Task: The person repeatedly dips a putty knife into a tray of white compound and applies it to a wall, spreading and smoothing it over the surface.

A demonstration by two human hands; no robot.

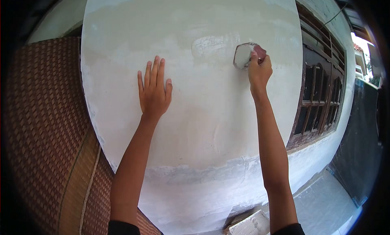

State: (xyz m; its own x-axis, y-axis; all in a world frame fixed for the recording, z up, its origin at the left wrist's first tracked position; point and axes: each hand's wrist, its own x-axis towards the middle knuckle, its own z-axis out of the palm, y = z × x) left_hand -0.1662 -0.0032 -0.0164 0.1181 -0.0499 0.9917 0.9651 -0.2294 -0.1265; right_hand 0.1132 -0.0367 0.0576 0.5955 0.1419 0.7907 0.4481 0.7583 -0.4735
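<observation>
My left hand (pixel 153 88) lies flat against the white wall (pixel 195 125), fingers stretched upward and holding nothing. Higher and to the right, my right hand (pixel 260 70) grips a putty scraper (pixel 243 55) with a pale, smeared blade and a reddish-brown grip part. The blade is at the wall surface, its face toward me. Just left of it is a patch of wet-looking white putty (pixel 211 48) with ridges. A greyer band of coating spreads over the upper wall, and a rough edge crosses the wall lower down.
A brown woven panel (pixel 44 93) stands along the left side. To the right is a dark wooden window (pixel 319 93) with panes and slats. A whitish tray (pixel 250 225) sits low at the wall's foot, near the grey floor (pixel 325 202). A dark panel (pixel 353 141) stands at far right.
</observation>
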